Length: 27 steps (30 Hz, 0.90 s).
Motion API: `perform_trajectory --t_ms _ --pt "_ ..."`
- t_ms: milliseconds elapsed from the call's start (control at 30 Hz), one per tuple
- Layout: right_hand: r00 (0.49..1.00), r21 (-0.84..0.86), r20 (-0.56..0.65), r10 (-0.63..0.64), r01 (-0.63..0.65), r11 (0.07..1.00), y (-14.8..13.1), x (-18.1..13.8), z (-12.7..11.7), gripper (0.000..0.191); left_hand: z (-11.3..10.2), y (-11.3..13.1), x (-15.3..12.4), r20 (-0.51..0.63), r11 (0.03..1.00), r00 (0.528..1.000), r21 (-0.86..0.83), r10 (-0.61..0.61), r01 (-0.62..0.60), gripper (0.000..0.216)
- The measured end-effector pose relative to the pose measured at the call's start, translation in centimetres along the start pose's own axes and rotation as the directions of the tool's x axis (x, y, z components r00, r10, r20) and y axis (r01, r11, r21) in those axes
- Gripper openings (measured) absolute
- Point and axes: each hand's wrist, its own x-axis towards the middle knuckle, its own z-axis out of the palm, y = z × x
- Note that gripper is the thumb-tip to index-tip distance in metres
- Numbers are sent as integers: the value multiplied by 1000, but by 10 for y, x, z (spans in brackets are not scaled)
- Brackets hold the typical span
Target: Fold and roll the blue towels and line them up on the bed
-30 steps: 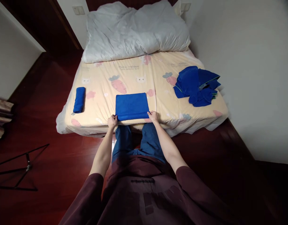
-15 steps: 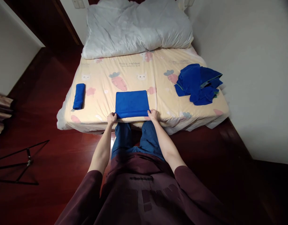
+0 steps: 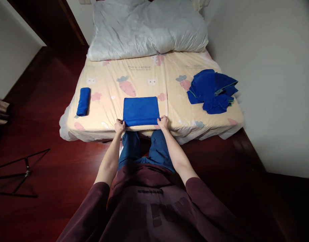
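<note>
**Both hands stay on the near edge of the towel**

Over the last second little has moved. The left hand [image 3: 119,126] and the right hand [image 3: 163,121] keep the same places, one at each near corner of the folded blue towel [image 3: 140,111]. Each is pinched shut on its corner, and they sit the towel's width apart. The towel lies flat at the foot edge of the bed [image 3: 106,84], square to the person, and its near hem looks slightly bunched under the fingers. So the work is holding at that edge, with the cloth neither lifted nor shifted.

On the carrot-print sheet, a rolled blue towel [image 3: 83,101] lies well off to the left. A loose heap of blue towels [image 3: 212,90] sits near the right edge, by the pale wall [image 3: 270,84]. A crumpled grey duvet [image 3: 146,28] fills the head end. Around the bed is a dark red wooden floor [image 3: 43,117], and a thin black stand [image 3: 20,171] lies on it to the left.
</note>
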Motion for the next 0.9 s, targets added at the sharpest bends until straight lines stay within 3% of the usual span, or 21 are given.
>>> perform_trajectory --t_ms 133,233,333,467,533,633,900 --pt "995 32 -49 -89 90 995 1 -3 -10 37 -14 -4 -1 -107 998 993 -45 45 -50 38" --pt "960 91 -139 -243 257 962 7 -7 -26 36 -29 -11 -5 -170 962 949 -21 265 -273 29" --pt "874 99 -172 -455 475 875 12 -15 -39 36 -36 -15 -10 -126 843 836 9 534 -537 31" --pt "732 18 28 -681 681 732 10 -29 -40 45 -24 -14 -15 77 680 678 -2 731 -733 44" --pt "688 -43 175 -704 720 693 10 -34 -34 49 -14 -14 -15 157 679 674 26 722 -734 53" --pt "682 -131 298 -668 723 679 13 -37 -24 53 -4 -19 -14 223 697 703 119 675 -707 63" --pt "694 -196 288 -660 717 669 15 -32 -19 52 -3 -17 -10 238 711 740 209 629 -671 70"
